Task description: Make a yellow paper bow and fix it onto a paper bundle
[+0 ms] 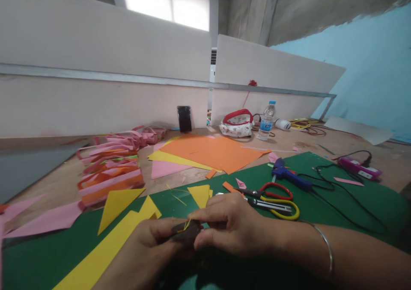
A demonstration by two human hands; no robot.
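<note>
My left hand (150, 238) and my right hand (231, 226) meet low in the view over the green cutting mat (353, 196). Both are closed together on a small dark object (186, 232) with thin yellow paper slivers sticking out of it; I cannot make out what it is. My right wrist wears a thin metal bangle (326, 245). Yellow paper pieces (115, 202) lie just left of my hands, and a long yellow strip (96, 255) runs under my left forearm.
Two pairs of scissors, red-handled (276, 191) and yellow-handled (282, 211), lie right of my hands, a blue glue gun (289, 174) beyond. Orange sheets (212, 151), pink paper strips (109, 170), a water bottle (266, 121), a pouch (237, 125), a phone (184, 119), a pink device (359, 168).
</note>
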